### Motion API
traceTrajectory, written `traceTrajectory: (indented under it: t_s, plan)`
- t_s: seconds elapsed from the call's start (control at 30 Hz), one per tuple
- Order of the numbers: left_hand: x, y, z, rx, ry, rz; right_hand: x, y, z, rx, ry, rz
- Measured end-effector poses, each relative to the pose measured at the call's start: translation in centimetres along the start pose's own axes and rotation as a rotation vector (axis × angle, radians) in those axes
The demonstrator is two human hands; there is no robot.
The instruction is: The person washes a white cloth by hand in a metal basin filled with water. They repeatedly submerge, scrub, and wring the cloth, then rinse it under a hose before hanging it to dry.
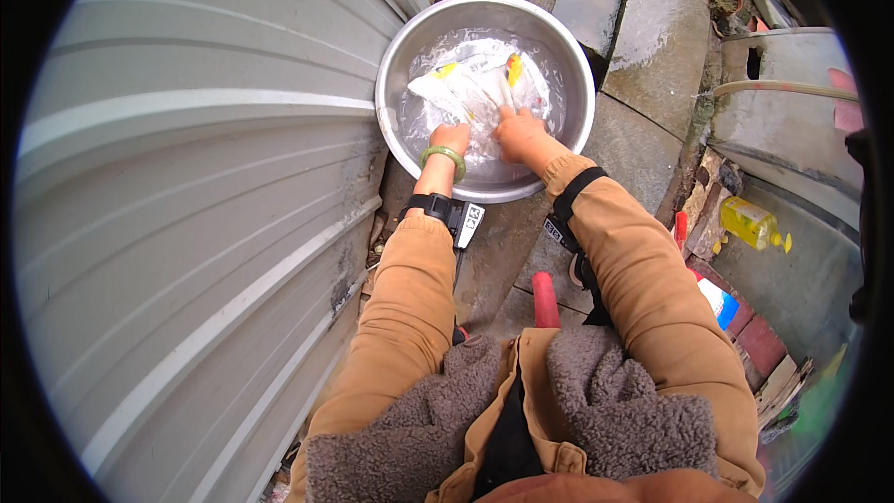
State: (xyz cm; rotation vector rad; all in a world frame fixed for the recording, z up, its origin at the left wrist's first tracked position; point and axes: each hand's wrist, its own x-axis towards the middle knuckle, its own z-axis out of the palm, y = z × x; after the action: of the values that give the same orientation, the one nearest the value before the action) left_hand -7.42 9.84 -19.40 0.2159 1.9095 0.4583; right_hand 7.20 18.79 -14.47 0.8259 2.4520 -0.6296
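Observation:
A round metal basin (487, 194) stands on the ground before me with water in it. Wet white fabric (461, 94) with yellow and red patches lies bunched in the water. My left hand (450, 137), a green bangle at its wrist, is closed on the fabric's near left edge. To its right, my right hand (522, 136) grips the same fabric, from which a raised fold runs away from the fingers. The fingertips of both hands are partly hidden by the fabric and the angle of view.
A grey corrugated metal wall (209, 154) rises close on the left, almost against the basin. Stone slabs (649, 42) pave the ground. At right are a concrete trough (775, 112), a hose (775, 86) and a yellow pump bottle (749, 223). A red cylindrical object (545, 299) is near my body.

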Motion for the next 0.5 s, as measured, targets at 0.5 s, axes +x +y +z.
traceTrajectory:
  t_s: [0.5]
  plan:
    - [-10.2,8.0,-1.4,-1.152,-0.467,0.201,-9.6,-0.8,-15.8,1.048,0.336,-0.357]
